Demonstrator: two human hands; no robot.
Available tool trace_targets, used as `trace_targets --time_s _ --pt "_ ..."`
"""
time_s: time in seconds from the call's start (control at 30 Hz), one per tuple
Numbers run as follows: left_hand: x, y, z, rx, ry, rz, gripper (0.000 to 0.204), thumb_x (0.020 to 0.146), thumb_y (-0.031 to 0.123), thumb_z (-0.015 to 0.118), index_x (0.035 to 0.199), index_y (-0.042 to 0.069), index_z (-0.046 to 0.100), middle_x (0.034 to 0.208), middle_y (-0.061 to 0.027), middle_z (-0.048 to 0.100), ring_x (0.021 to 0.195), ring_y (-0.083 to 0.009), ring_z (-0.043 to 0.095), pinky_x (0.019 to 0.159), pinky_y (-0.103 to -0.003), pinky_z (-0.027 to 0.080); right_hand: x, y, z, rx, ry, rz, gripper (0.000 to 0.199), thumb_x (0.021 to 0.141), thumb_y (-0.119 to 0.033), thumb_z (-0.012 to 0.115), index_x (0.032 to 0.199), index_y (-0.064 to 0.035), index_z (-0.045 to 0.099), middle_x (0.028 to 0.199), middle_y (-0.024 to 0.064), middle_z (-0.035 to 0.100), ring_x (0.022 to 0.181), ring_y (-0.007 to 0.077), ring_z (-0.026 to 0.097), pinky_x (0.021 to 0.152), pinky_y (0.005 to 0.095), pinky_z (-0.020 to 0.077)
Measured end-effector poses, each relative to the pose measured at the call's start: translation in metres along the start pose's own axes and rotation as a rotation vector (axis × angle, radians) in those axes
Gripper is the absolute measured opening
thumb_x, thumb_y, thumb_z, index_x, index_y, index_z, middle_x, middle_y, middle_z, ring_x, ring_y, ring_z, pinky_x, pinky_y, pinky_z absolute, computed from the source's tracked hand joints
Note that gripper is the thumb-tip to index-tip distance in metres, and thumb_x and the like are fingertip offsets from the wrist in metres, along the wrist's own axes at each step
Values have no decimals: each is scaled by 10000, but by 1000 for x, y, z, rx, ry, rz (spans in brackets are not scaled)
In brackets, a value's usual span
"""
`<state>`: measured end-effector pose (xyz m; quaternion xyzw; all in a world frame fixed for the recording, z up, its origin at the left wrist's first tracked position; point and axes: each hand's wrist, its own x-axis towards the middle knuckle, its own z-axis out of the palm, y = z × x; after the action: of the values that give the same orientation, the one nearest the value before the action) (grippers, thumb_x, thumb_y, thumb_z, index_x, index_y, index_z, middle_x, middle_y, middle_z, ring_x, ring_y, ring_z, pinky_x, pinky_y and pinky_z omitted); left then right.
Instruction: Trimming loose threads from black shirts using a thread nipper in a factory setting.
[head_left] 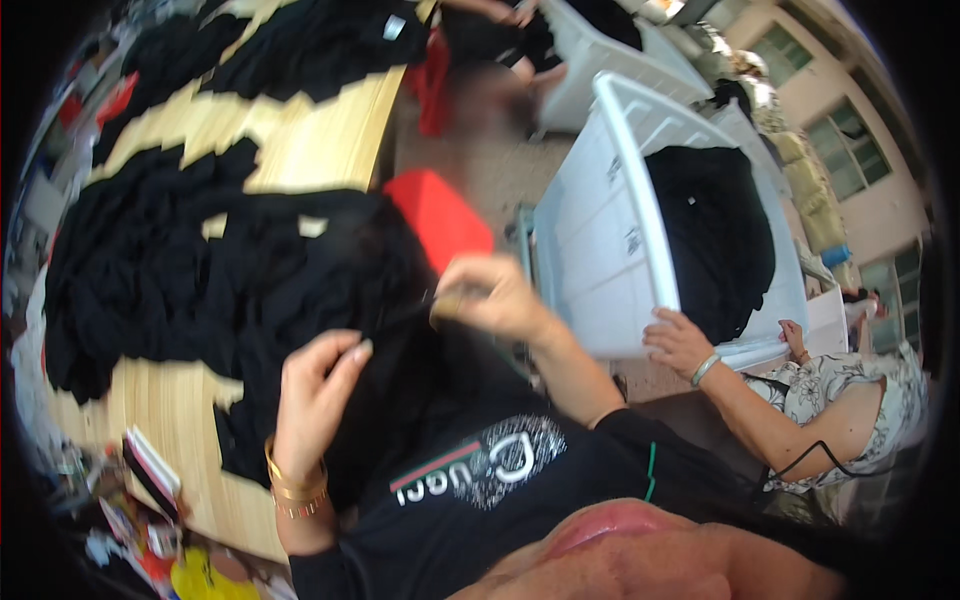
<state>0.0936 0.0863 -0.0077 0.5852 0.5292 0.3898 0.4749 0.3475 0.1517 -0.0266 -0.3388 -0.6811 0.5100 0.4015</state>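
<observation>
My left hand (318, 392), with gold bangles on the wrist, pinches a fold of a black garment (300, 290) that hangs over the near edge of the wooden table (320, 140). My right hand (497, 298) is raised just right of it and grips a small tan-handled tool (446, 305). The tool's thin dark tip points left toward the cloth. What kind of tool it is stays blurred. Both hands work over the same dark fabric, a short gap apart.
Heaps of black garments (130, 270) cover the table. A red stool (440, 215) stands beside it. At the right is a white plastic crate (600, 240) holding black clothes, with another person's hand (680, 343) on its rim. Small packets (150, 470) lie lower left.
</observation>
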Motion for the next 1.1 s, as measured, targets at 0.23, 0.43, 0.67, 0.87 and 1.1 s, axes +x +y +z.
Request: trace_targets --time_s 0.23,0.43,0.67,0.87,1.1 --pt "11 -26 -6 -372 -78 -18 211 921 103 635 1064 -50 660 941 -8 667 874 -52 584 782 -191 461 -3 7 22 -193 96 -40 321 788 -82 775 1083 -42 652 925 18 679 845 58 606 755 216 485" --pt "8 -42 -8 -462 -56 -11 199 926 103 625 1078 -19 666 970 -27 684 913 -76 624 851 -197 476 -1 21 32 -419 17 -290 345 782 -126 774 1110 -68 682 850 20 644 733 100 579 684 215 477" --pt "11 -45 -3 -474 -35 -34 171 902 75 652 1054 -2 650 961 -33 684 902 -82 641 830 -199 495 -1 24 40 -375 -46 -312 332 780 -112 766 1104 -79 703 836 34 636 714 113 576 654 240 487" --pt "12 -42 1 -522 -13 -28 174 891 27 649 1058 -9 618 961 -52 683 882 -88 649 823 -192 505 3 28 45 -420 -13 -351 346 774 -150 769 1110 -103 705 762 29 601 674 126 573 612 251 461" --pt "9 -35 8 -438 56 56 227 885 -21 631 1106 -12 581 977 -54 680 900 -82 638 806 -188 507 4 25 45 -543 -5 -381 337 769 -169 763 1103 -154 717 717 7 571 618 119 550 549 257 436"
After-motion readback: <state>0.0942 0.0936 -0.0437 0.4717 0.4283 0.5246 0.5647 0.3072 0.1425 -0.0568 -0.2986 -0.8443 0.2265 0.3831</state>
